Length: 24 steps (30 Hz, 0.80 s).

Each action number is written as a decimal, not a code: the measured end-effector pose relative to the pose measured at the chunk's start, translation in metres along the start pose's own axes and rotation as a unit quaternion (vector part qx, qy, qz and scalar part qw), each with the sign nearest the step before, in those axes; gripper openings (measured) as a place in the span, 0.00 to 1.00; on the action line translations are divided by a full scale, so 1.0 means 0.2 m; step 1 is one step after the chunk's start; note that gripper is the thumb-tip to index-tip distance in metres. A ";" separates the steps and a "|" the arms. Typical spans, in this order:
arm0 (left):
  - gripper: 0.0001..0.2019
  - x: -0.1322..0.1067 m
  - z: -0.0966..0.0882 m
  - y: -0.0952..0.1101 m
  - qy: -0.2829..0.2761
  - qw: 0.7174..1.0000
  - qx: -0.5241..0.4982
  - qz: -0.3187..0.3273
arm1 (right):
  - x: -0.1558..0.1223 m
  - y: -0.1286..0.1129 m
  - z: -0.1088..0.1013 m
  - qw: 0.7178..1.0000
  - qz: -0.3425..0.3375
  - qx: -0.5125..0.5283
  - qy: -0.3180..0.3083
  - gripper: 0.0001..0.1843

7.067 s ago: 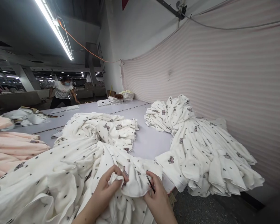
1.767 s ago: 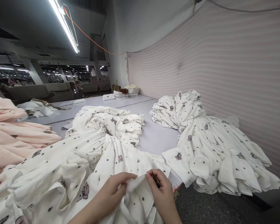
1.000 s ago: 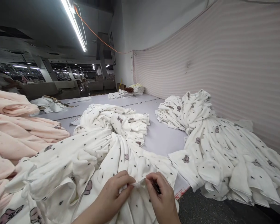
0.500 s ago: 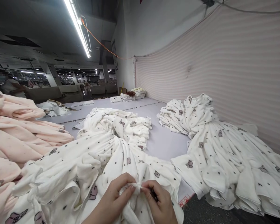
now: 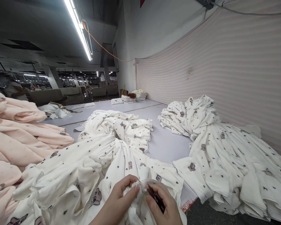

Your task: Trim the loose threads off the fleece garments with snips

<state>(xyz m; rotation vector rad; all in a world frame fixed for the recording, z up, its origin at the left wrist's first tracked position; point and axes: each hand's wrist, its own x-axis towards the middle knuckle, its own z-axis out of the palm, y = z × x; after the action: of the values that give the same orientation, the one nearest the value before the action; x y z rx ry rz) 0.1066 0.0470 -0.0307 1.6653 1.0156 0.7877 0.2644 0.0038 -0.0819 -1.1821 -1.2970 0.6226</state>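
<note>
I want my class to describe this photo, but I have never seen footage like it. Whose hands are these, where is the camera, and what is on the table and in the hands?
There is no machine here. A person wears a camera on the head, looking forward and down, so the two hands at the bottom are their own. The left hand pinches a bunched edge of the white spotted cloth, which lies heaped on the grey table. The right hand meets it there and holds a small dark tool; its kind is hard to tell. A second white heap lies to the right, pink cloth to the left, and folded stacks at the far end. Another person is far off on the left.
</note>
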 end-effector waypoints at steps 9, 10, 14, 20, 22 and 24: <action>0.08 0.00 0.04 0.00 -0.039 0.999 0.015 0.030 | 0.00 0.02 0.03 0.999 -0.027 -0.032 -0.004 0.10; 0.08 0.00 0.04 0.00 -0.040 0.999 0.019 0.029 | 0.01 0.02 0.03 0.999 -0.020 -0.026 -0.009 0.10; 0.09 0.01 0.03 0.00 -0.049 0.998 0.017 0.027 | 0.02 0.00 0.00 1.000 0.011 0.007 -0.025 0.11; 0.09 0.01 0.04 -0.02 -0.058 0.997 0.046 0.022 | 0.03 -0.01 0.00 0.998 0.044 0.050 -0.023 0.12; 0.09 0.01 0.04 -0.03 -0.060 0.997 0.052 0.024 | 0.02 0.00 0.00 0.996 0.060 0.062 -0.011 0.13; 0.08 0.01 0.04 -0.03 -0.060 0.996 0.059 0.024 | 0.02 0.03 0.00 0.992 0.087 0.090 -0.009 0.16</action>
<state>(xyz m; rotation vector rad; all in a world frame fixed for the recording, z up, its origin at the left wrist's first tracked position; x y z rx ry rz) 0.1119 0.0466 -0.0394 1.8213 0.9567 0.6597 0.2659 0.0097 -0.0850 -1.1500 -1.1332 0.8612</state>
